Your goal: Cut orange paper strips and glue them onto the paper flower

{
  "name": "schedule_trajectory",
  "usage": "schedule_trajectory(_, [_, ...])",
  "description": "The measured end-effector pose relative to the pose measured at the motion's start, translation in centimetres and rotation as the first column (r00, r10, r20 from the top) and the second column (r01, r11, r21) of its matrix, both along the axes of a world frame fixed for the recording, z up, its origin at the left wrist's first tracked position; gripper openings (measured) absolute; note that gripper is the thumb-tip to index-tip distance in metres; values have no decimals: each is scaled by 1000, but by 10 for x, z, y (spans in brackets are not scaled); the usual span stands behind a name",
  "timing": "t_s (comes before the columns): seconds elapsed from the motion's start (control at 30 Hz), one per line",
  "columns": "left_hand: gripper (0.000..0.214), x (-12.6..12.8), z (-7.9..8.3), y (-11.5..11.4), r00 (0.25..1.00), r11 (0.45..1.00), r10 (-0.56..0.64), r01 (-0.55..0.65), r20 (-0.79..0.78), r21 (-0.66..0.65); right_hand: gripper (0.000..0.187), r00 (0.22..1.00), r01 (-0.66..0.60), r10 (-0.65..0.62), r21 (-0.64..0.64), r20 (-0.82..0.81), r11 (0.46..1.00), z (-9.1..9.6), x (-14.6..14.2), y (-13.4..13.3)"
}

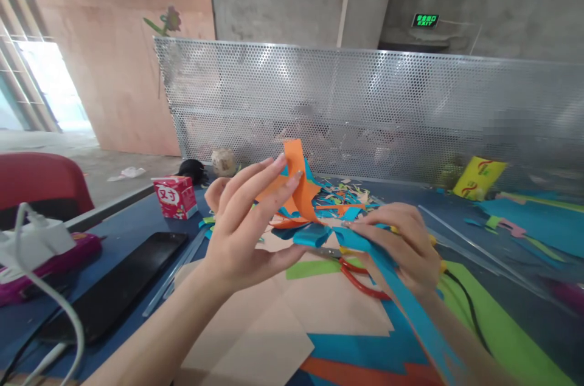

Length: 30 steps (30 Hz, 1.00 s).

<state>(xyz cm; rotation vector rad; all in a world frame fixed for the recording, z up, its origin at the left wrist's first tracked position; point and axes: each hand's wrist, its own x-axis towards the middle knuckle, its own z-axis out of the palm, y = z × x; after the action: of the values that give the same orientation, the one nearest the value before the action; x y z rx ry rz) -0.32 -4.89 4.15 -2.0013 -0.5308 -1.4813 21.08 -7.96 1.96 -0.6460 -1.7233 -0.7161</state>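
Note:
My left hand (246, 222) grips an orange and blue piece made of folded paper strips, its thumb below a blue loop (312, 235) and its fingers against an upright orange strip (295, 176). In my right hand (406, 240) a long blue paper strip (392, 276) is pinched near its looped end, with the rest trailing down along the forearm. Red-handled scissors (362, 282) lie just under the hands, partly covered. A yellow object with a black cord (465, 301) is mostly hidden by my right hand; I cannot tell whether it is held.
Beige paper sheets (246, 325) cover the table's front, with green paper (511, 325) to the right. Paper scraps (347, 194) pile behind the hands. At left are a black phone (123, 282), a red box (174, 196) and a white cable (59, 301). A perforated metal screen (283, 88) stands behind.

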Motion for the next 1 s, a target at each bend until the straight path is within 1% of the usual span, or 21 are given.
schedule_trajectory(0.07, [61,0,-1,-1,1000,1000,1,-1,-9,7,23,999,39,-39,26,28,999,2,0,-4])
schedule_trajectory(0.2, [62,0,0,-4,999,999,-38,39,-36,23,24,981,156,-165,90,106,984,7,2,-14])
schedule_trajectory(0.27, [54,0,1,-7,997,997,-62,64,-41,40,25,974,174,-189,123,123,977,9,3,-18])
schedule_trajectory(0.37, [37,-1,3,-13,995,993,-88,92,-54,70,30,974,189,-200,108,103,976,10,5,-22])
schedule_trajectory(0.43, [28,-3,3,-16,993,994,-82,88,-83,66,33,973,200,-208,85,97,976,8,6,-23])
schedule_trajectory(0.5, [23,-5,-1,-16,992,996,-62,68,-108,56,33,971,205,-214,93,103,974,6,8,-24])
schedule_trajectory(0.6, [22,-8,-8,-14,994,998,-35,41,-103,54,32,968,206,-218,107,120,973,2,11,-24])
schedule_trajectory(0.7, [27,-10,-13,-11,992,996,-46,54,-118,69,34,968,207,-217,86,128,975,1,13,-25])
schedule_trajectory(0.8, [31,-10,-13,-11,986,993,-68,81,-156,80,32,969,206,-214,68,125,976,4,11,-26])
schedule_trajectory(0.9, [28,-9,-9,-13,983,994,-62,77,-171,82,26,972,198,-204,57,120,979,7,9,-25])
schedule_trajectory(1.0, [26,-9,-7,-15,978,994,-64,81,-200,77,25,973,193,-199,63,115,979,9,7,-25])
